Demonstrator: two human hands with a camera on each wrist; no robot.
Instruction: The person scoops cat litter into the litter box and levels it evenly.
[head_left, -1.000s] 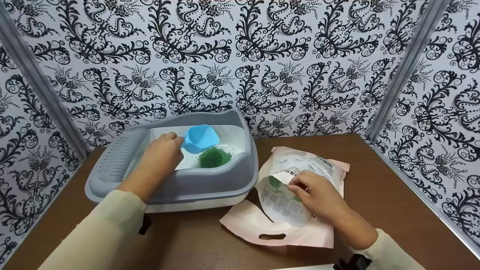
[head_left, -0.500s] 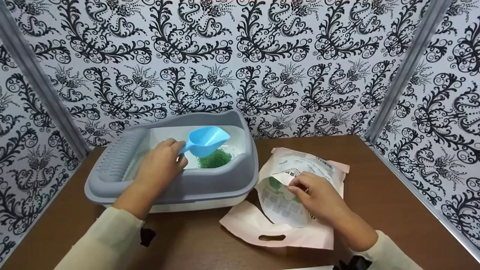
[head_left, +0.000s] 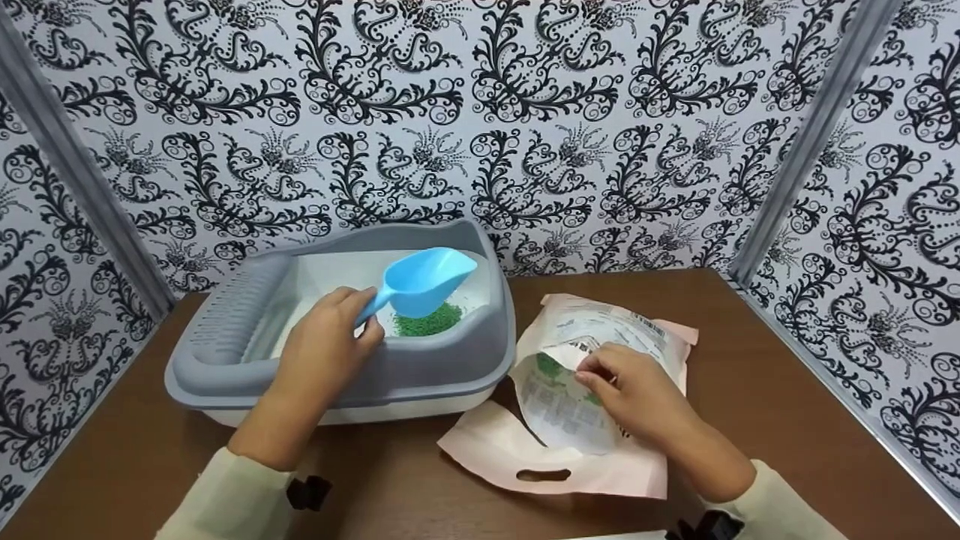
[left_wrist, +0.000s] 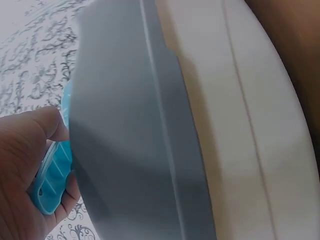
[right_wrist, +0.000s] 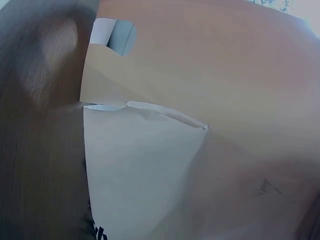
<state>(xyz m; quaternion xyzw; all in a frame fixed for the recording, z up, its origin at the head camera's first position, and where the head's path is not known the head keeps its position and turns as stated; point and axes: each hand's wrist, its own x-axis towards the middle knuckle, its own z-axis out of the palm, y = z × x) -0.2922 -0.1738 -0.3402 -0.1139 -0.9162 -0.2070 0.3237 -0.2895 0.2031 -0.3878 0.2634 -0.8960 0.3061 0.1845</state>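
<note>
My left hand (head_left: 326,349) grips the handle of a light blue scoop (head_left: 429,279), its bowl raised over the grey and white litter box (head_left: 420,379). In the left wrist view the ribbed scoop handle (left_wrist: 52,175) lies between thumb and fingers, while the box wall hides the bowl. Below the bowl, a small heap of green granules (head_left: 427,322) sits on the white floor of the box. At right, my right hand (head_left: 637,390) pinches the torn upper edge of a pale pink bag (head_left: 480,442) lying on the table. Green patches show near that opening.
Brown table (head_left: 757,382) surrounds the box and bag. A patterned wall (head_left: 480,135) stands close behind them, with side panels at both ends. A white edge (head_left: 622,535) pokes in at the bottom.
The scoop has moved right over the green heap and its bowl now points to the right. My left hand and forearm have shifted right with it; the right hand stays put.
</note>
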